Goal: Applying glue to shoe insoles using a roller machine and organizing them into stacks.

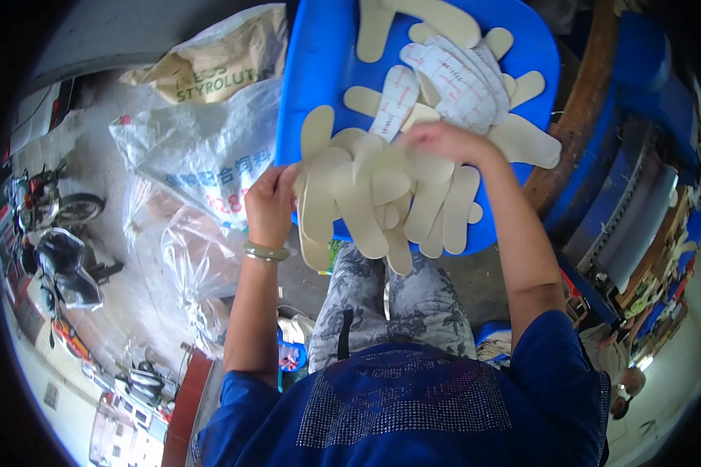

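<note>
Fanning beige insoles (pixel 366 198) over blue tray (pixel 311 70) rim on our lap. Left hand (pixel 271 204) fingers clenched on fan's left edge; right hand (pixel 444 142) fingers pinch top. Insole long axes point toward us; loose printed insoles (pixel 459 78) just beyond right hand.

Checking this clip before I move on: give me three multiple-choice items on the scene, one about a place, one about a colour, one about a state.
1. Where do the loose insoles lie?
A. in the tray
B. on the floor
C. in a sack

2. What colour is the tray?
A. red
B. blue
C. green

3. What is the left hand doing?
A. hanging free
B. resting on a knee
C. holding a fan of insoles

Answers:
1 A, the insoles lie piled in the tray.
2 B, its bare wall is bright blue.
3 C, the left hand grips a spread of beige insoles at the tray's near edge, the right hand on them from above.
</note>
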